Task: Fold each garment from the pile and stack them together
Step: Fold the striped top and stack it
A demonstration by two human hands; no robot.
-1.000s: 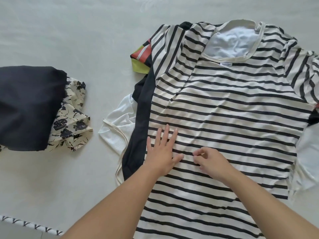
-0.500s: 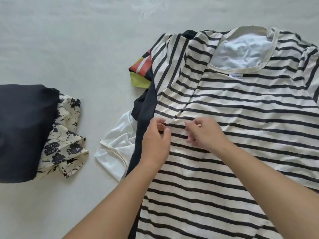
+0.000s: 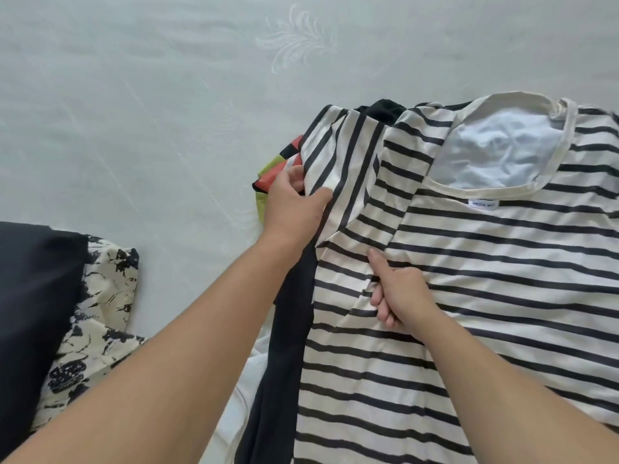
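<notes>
The cream knit T-shirt with black horizontal stripes (image 3: 469, 279) lies spread flat, neckline toward twelve o'clock, filling the frame from about one to five o'clock. It looks light and very soft — thin jersey that will drape, wrinkle and slide over the clothes beneath rather than hold a crease, so I judge it wants holding at seams and hems, not mid-panel. The left hand (image 3: 294, 209) does just that: thumb and fingers pinch the hem of the short striped sleeve (image 3: 335, 155) at about ten o'clock of the shirt. The right hand (image 3: 398, 296) lies on the chest panel just below the armpit, forefinger stretched toward the sleeve seam and the other fingers curled under; whether those hold a tuck of cloth I cannot tell. Pinning the body there while the sleeve is turned inward seems the sensible grip.

Under the shirt sit more of the pile: a black garment (image 3: 284, 363) along its left edge, a white one at six o'clock, and a red-and-lime patterned piece (image 3: 268, 182) beside the left hand.

At eight o'clock, well apart, a folded black garment (image 3: 33, 313) lies on a cream one with black print (image 3: 100, 313) — probably the finished stack.

All rests on a pale grey-green woven mat (image 3: 150, 112) with a faint leaf motif at twelve o'clock; nothing of the room shows.
</notes>
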